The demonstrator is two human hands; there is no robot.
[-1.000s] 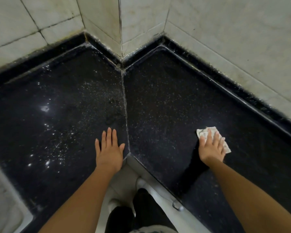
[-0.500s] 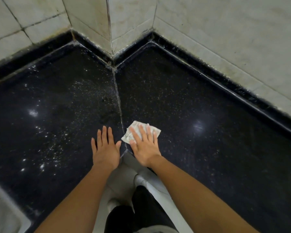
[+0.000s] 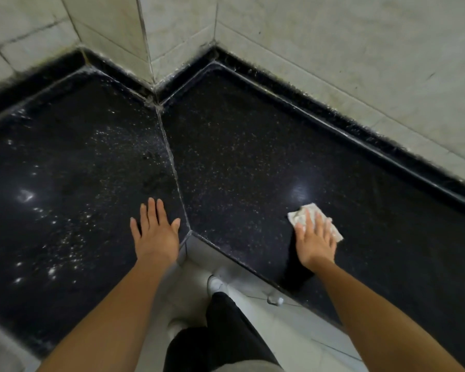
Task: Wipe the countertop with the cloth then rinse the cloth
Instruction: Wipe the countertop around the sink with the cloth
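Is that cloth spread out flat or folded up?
Folded. The cloth is a small, creased pad, barely wider than the right hand that presses it on the countertop.

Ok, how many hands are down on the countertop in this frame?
2. The left hand lies flat on the bare countertop just left of the seam; the right hand presses the cloth on the right-hand slab.
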